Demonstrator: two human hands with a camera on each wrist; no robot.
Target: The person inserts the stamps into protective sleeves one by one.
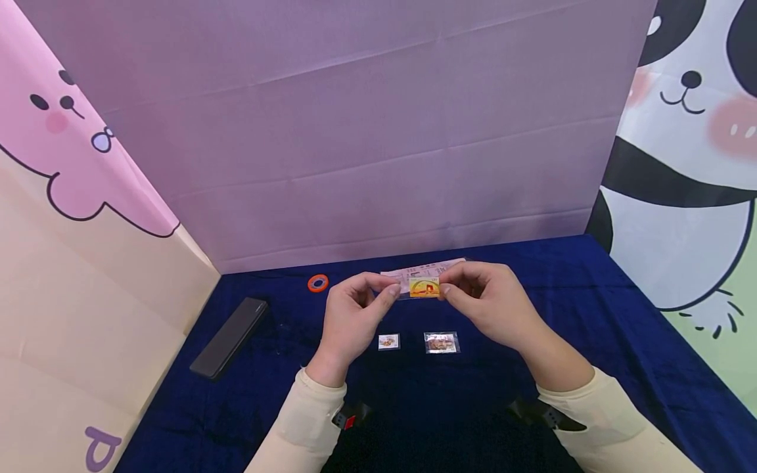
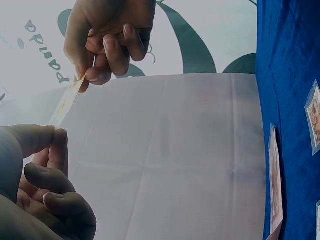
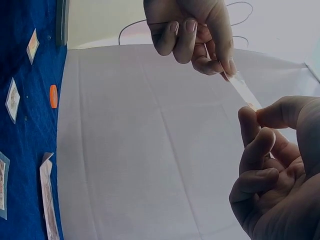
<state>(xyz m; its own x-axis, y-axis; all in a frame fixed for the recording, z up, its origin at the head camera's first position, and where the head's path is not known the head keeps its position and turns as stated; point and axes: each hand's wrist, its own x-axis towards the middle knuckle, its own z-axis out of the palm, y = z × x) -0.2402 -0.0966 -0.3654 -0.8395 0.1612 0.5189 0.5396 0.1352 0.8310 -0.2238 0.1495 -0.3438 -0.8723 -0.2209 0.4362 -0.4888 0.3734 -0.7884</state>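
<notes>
Between my two hands, a small yellow stamp-like card [image 1: 424, 287] with a red and orange picture is held up above the table. My left hand [image 1: 355, 315] pinches its left edge between thumb and index finger. The right edge is pinched by my right hand [image 1: 493, 302] in the same way. Both wrist views show the card [image 2: 66, 104] nearly edge-on, raised off the cloth. Below the hands lie a small picture stamp [image 1: 388, 341] and a wider one [image 1: 442, 342], each in a clear sleeve.
Behind the hands lies a pink printed paper slip [image 1: 422, 270], partly covered. An orange tape roll [image 1: 317, 283] sits at the back left, and a long black case [image 1: 229, 338] farther left. Dark blue cloth [image 1: 591, 328] covers the table; fabric walls stand at the back and sides.
</notes>
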